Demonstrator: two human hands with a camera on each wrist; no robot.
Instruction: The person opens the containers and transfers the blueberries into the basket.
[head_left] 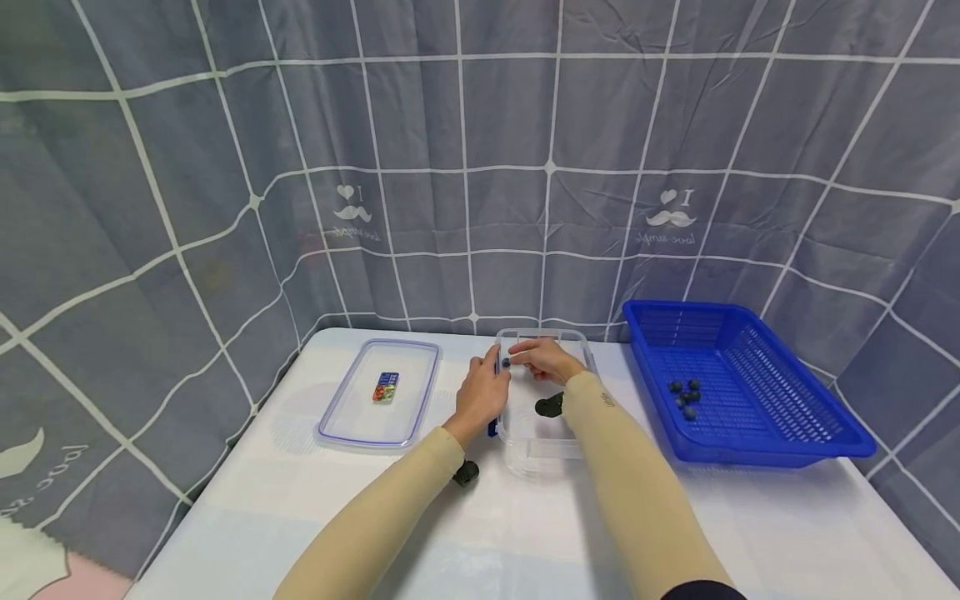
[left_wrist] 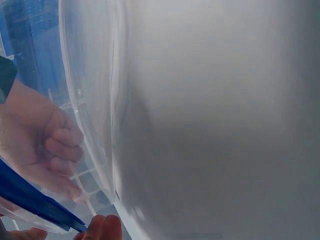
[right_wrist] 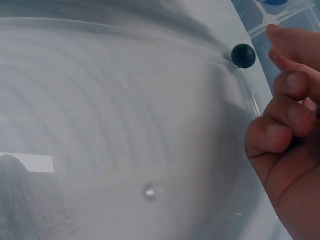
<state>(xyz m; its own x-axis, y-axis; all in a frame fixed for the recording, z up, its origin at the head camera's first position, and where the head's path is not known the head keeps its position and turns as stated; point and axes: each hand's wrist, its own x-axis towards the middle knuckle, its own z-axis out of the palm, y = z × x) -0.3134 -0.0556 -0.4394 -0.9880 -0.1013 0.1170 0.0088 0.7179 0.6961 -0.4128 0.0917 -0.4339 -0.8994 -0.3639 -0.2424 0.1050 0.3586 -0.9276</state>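
Note:
A clear plastic box (head_left: pixel 536 450) with a blue latch (head_left: pixel 492 427) stands at the middle of the table. My left hand (head_left: pixel 482 392) grips its left wall near the far end, and its fingertips (left_wrist: pixel 104 227) show beside the blue strip in the left wrist view. Over the box is my right hand (head_left: pixel 547 358), thumb and forefinger stretched toward the left wall, other fingers curled in. A small dark ball (right_wrist: pixel 243 55) shows just off these fingertips, with a gap between. In the head view the ball (head_left: pixel 506 362) lies within the box's outline, between both hands.
At the right stands a blue slotted basket (head_left: pixel 757 367) with several dark balls (head_left: pixel 686 397) in its near left part. Left of the box lies a clear lid (head_left: pixel 352 421) with a blue seal and a coloured label. A grey checked curtain (head_left: pixel 495 208) hangs behind.

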